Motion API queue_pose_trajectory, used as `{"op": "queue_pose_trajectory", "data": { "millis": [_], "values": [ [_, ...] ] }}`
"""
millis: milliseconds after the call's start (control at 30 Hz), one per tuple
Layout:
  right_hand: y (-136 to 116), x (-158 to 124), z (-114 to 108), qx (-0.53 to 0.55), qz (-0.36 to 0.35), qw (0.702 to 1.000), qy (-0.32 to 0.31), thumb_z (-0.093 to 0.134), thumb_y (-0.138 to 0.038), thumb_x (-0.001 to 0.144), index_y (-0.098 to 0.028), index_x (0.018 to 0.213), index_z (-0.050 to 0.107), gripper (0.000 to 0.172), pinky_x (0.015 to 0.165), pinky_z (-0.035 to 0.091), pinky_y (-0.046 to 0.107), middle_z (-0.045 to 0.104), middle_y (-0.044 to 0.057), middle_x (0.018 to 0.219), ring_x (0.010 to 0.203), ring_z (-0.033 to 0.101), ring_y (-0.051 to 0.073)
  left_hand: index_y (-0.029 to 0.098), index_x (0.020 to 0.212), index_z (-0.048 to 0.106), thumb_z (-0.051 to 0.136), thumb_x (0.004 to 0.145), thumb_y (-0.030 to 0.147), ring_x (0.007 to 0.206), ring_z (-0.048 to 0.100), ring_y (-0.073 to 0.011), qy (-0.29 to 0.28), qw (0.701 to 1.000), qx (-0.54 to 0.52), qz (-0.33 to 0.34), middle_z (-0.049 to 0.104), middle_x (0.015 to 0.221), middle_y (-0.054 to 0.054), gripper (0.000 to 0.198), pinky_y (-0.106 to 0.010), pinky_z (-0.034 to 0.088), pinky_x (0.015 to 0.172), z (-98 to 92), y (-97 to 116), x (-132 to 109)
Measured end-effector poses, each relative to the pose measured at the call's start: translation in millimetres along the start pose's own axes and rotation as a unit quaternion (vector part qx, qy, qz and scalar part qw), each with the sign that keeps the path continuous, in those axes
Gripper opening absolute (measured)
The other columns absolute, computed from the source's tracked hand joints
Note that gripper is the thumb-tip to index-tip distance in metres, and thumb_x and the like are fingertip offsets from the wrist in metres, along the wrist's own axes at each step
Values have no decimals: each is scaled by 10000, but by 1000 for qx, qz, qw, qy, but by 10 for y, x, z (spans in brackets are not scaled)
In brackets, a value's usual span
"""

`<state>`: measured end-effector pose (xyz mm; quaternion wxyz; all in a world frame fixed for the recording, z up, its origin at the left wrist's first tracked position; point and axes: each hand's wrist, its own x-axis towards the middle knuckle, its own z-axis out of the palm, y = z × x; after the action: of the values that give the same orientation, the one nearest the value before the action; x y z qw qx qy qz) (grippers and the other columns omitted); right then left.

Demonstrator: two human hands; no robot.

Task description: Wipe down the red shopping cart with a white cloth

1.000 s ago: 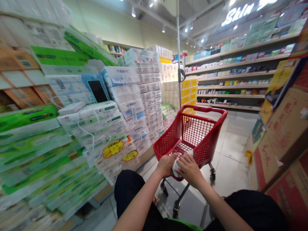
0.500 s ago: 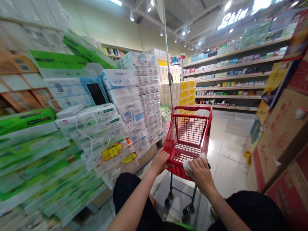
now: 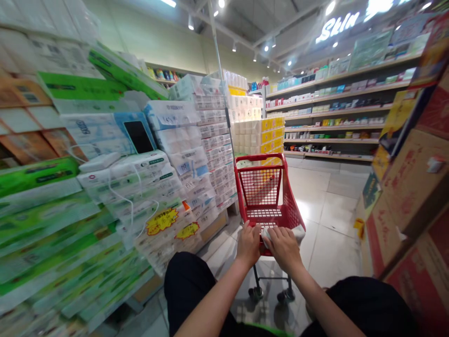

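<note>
A small red plastic shopping cart [image 3: 293, 211] stands before my knees, its grid basket on a dark frame with black casters. My left hand [image 3: 249, 244] is closed over the basket's near edge at its left part. Beside it, my right hand [image 3: 285, 246] presses a white cloth [image 3: 298, 232] onto the same edge, with fingers bent over it. The cloth sticks out to the right of that hand; whether it is cloth or thick wipe I cannot tell for sure. A thin metal pole [image 3: 222, 89] rises at the cart's left side, leaning left.
Stacked tissue packs [image 3: 189, 140] line the left, with a phone [image 3: 139, 136] and white cable [image 3: 132, 206] on them. Cardboard cartons [image 3: 414, 182] stand at right. Shelves of small goods [image 3: 329, 112] run along the back, beyond the tiled floor [image 3: 324, 201].
The cart has turned, its far side and pole swinging left. My left hand has shifted right along the edge, and my right hand with the cloth slightly left, so they are closer together.
</note>
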<state>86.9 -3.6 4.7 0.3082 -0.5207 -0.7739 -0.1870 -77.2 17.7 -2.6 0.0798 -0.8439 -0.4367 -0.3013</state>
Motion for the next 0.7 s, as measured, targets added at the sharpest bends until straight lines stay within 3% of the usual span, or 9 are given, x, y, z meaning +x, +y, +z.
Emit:
{"op": "queue_pose_trajectory", "data": {
  "millis": [67, 167, 267, 367, 433, 567, 700],
  "values": [
    [139, -42, -51, 22, -8, 1000, -16, 450, -365, 974, -212, 964, 603, 216, 901, 342, 383, 639, 58, 924, 909, 529, 220, 147, 1322, 376, 655, 791, 276, 1080, 555, -288, -13, 1000, -13, 15, 631, 1083, -114, 614, -524, 384, 1069, -26, 69, -15],
    [387, -114, -118, 62, -25, 997, -33, 423, -373, 986, -226, 968, 603, 233, 912, 342, 376, 650, 43, 955, 931, 536, 212, 171, 1304, 411, 670, 802, 293, 1097, 555, -246, -75, 992, -46, 95, 630, 1112, -92, 578, -419, 434, 1041, -159, 51, 9],
    [627, -174, -153, 94, -21, 995, -30, 415, -372, 985, -233, 969, 599, 231, 951, 334, 384, 657, 36, 992, 985, 533, 214, 216, 1290, 457, 656, 841, 377, 1236, 491, -238, -101, 978, -44, 178, 568, 1271, -88, 517, -423, 356, 1117, -293, -99, 120],
    [821, -222, -152, 106, -5, 994, -13, 428, -380, 974, -238, 964, 600, 224, 990, 322, 394, 659, 25, 988, 1018, 525, 216, 217, 1266, 506, 681, 792, 551, 1357, 365, -302, -70, 985, 5, 157, 503, 1337, -111, 605, -514, 243, 1169, -317, -297, 279],
    [898, -250, -138, 102, 4, 995, -3, 416, -373, 976, -241, 976, 602, 229, 1015, 308, 403, 660, 20, 986, 1032, 520, 217, 219, 1220, 548, 672, 771, 615, 1321, 391, -303, -59, 988, 35, 135, 536, 1244, -99, 611, -525, 227, 1168, -274, -390, 366],
    [812, -283, -108, 67, 50, 996, 17, 346, -326, 995, -231, 980, 595, 266, 1019, 298, 422, 654, 34, 971, 1030, 513, 228, 232, 1166, 591, 645, 757, 674, 1129, 485, -271, -55, 986, 69, 144, 558, 1077, -71, 604, -511, 269, 1131, -155, -383, 425],
    [447, -262, -113, 34, 74, 996, 28, 320, -296, 1000, -221, 974, 583, 275, 966, 319, 421, 646, 55, 953, 970, 512, 234, 238, 1122, 605, 636, 753, 684, 1077, 474, -268, -34, 989, 79, 120, 542, 1070, -80, 580, -479, 327, 1073, -78, -200, 427]
  ]
}}
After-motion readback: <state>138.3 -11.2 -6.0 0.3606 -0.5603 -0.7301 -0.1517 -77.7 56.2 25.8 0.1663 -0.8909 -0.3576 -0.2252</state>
